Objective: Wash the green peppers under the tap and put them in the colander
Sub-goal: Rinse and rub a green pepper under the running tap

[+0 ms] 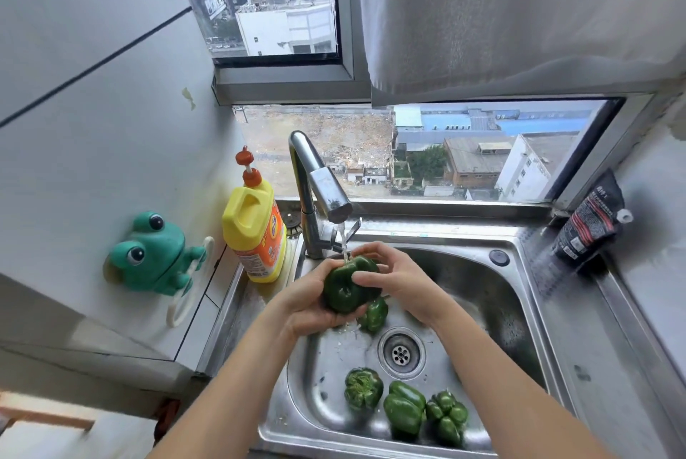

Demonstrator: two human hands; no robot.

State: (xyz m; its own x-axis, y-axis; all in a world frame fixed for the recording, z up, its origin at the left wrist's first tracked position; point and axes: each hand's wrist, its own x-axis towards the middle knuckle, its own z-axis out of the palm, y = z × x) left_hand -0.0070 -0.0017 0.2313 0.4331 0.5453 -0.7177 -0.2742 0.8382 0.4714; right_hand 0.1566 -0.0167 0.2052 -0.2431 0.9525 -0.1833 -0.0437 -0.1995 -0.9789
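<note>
- The steel sink (493,295) fills the lower middle; the right side of its basin lies bare, from the drain (401,352) across to the right wall.
- The tap (319,180) arches over from the far-left rim, its water (345,243) running.
- A yellow bottle (254,235) stands on the left rim, just beside the tap's base.
- The left hand (304,302) cups the held pepper (343,287) from below, fingers curled round it.
- The right hand (401,280) grips its top and side, thumb pressed on the front.
- The held pepper is under the stream, over the basin's far-left part.
- A second pepper (373,313) lies just beneath it.
- Three peppers (404,408) lie along the near wall, well apart from the hands.

Green peppers (349,287), yellow-and-orange bottle (256,235), teal frog (156,254)
</note>
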